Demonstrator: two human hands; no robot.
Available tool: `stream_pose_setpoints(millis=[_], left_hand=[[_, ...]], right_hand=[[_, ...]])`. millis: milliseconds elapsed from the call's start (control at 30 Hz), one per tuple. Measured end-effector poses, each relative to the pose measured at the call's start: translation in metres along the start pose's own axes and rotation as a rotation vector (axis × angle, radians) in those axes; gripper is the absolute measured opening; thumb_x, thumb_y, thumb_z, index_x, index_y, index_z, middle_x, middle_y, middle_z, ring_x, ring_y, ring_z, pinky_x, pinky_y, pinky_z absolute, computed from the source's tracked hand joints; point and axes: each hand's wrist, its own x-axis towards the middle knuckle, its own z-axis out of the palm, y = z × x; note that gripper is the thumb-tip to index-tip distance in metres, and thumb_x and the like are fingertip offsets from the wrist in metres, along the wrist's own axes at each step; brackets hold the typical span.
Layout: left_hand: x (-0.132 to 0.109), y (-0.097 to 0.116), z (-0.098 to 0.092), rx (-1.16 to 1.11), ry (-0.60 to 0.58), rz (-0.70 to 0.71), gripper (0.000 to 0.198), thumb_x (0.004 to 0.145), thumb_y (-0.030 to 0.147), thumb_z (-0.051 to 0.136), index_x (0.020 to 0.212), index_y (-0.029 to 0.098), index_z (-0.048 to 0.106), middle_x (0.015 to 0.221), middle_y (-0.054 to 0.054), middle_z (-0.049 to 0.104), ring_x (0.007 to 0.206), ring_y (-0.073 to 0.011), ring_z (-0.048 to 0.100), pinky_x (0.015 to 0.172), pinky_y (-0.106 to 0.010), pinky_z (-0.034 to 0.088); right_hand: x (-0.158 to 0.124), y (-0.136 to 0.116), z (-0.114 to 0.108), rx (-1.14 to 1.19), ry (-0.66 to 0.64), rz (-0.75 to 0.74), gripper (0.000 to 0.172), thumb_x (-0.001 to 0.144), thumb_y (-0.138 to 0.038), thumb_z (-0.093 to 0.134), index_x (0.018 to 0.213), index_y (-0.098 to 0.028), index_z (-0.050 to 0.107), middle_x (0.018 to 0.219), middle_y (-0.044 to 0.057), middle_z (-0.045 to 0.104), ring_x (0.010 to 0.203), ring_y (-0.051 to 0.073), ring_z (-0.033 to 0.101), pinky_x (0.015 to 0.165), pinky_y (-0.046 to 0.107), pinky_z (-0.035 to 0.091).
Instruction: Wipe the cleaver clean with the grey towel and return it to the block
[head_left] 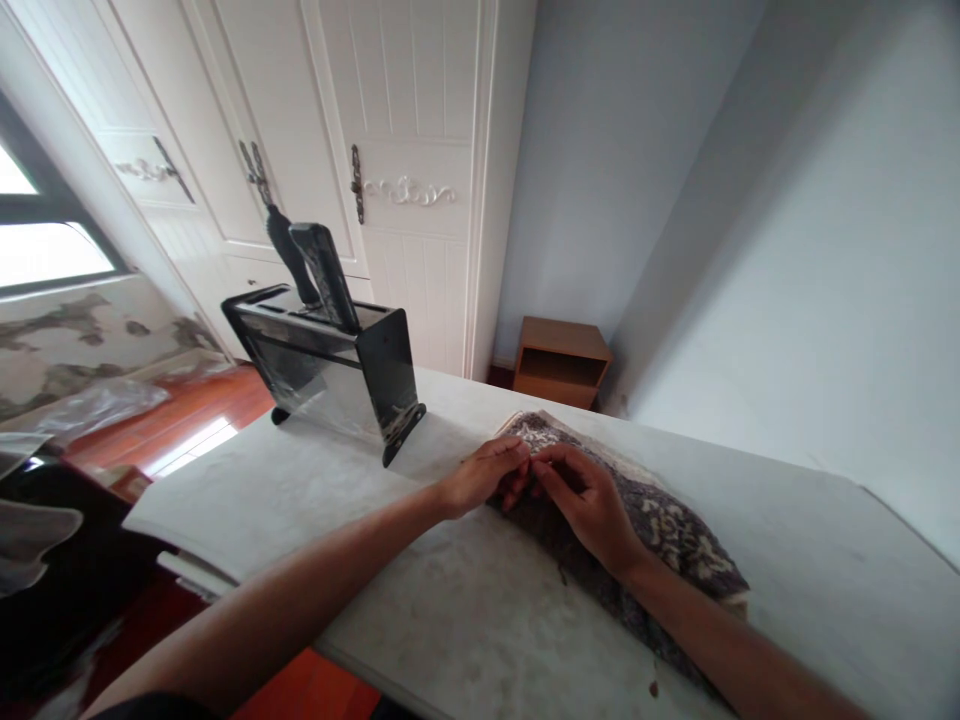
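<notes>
A dark purple-grey patterned cloth point(667, 520), with pale floral shapes and a light edge, lies folded on the white tabletop point(465, 590). My left hand point(487, 475) is closed over its far left corner, thumb and fingers pinched together. My right hand point(585, 500) meets it there, thumb and forefinger pinched against the left fingertips. What sits between the two pinches is too small to make out. To the left of the hands stands a black knife block point(322, 365) with clear sides, holding two black-handled tools upright.
Behind the table are a white wardrobe point(420, 100) and a small brown open-fronted cabinet point(562, 355). A pale wall point(840, 300) runs along the right. Plastic sheeting point(112, 410) lies on the red floor at left. Small brown bits lie by the cloth's near edge.
</notes>
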Motion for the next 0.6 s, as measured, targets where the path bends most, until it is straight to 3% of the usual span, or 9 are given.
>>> stream_pose_setpoints(millis=[167, 333, 433, 600], left_hand=[[0.001, 0.0, 0.0, -0.003, -0.003, -0.011, 0.046, 0.077, 0.059, 0.061, 0.072, 0.016, 0.046, 0.055, 0.004, 0.048, 0.043, -0.0082, 0.045, 0.041, -0.022, 0.036], [0.0, 0.0, -0.001, 0.073, -0.022, -0.003, 0.035, 0.089, 0.048, 0.049, 0.073, 0.017, 0.045, 0.055, 0.004, 0.048, 0.042, -0.0087, 0.046, 0.042, -0.022, 0.037], [-0.003, 0.002, 0.003, 0.257, 0.018, 0.045, 0.033, 0.096, 0.039, 0.039, 0.072, 0.017, 0.043, 0.054, 0.005, 0.046, 0.042, -0.0074, 0.045, 0.044, -0.022, 0.035], [-0.008, 0.006, 0.01, 0.433, 0.046, 0.101, 0.035, 0.099, 0.036, 0.033, 0.072, 0.017, 0.043, 0.055, 0.005, 0.045, 0.043, -0.0066, 0.045, 0.045, -0.021, 0.034]], right_hand=[[-0.001, -0.003, 0.0, -0.001, -0.013, 0.028, 0.021, 0.091, -0.041, 0.059, 0.091, -0.02, 0.063, 0.079, 0.002, 0.065, 0.069, 0.016, 0.061, 0.066, 0.025, 0.051], [-0.001, 0.0, -0.001, -0.064, 0.03, 0.029, 0.026, 0.086, -0.047, 0.061, 0.086, -0.021, 0.064, 0.078, 0.003, 0.066, 0.07, 0.018, 0.063, 0.064, 0.025, 0.053], [0.0, 0.002, -0.001, -0.054, 0.032, 0.047, 0.03, 0.084, -0.051, 0.061, 0.083, -0.021, 0.064, 0.077, 0.004, 0.066, 0.066, 0.019, 0.063, 0.062, 0.025, 0.054], [0.003, 0.002, -0.001, -0.095, 0.042, 0.09, 0.036, 0.082, -0.056, 0.06, 0.079, -0.021, 0.063, 0.073, 0.005, 0.065, 0.062, 0.019, 0.061, 0.055, 0.026, 0.053]])
